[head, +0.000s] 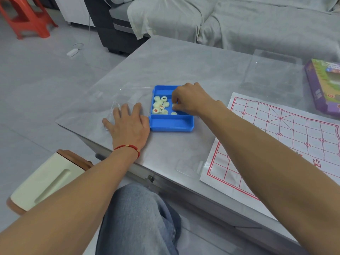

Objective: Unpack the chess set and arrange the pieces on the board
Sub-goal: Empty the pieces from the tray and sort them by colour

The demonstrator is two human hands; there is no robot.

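box point(171, 124): smooth blue plastic, slight sheen, as you see it.
lid point(128, 94): clear, glossy plastic.
pieces point(160, 106): smooth cream discs, plastic-looking.
board point(287, 137): thin white sheet, creased, printed red; paper or film, you cannot tell.
counter point(174, 63): grey marbled top under a glossy clear sheet.
sofa point(239, 21): grey cloth cover, matt.

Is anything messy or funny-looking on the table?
A little. The round cream chess pieces lie jumbled in the blue plastic box, some face up, some blank side up, none on the board yet. The white paper board with red lines is wrinkled and hangs over the grey table's edge. Nothing looks spilled or broken.
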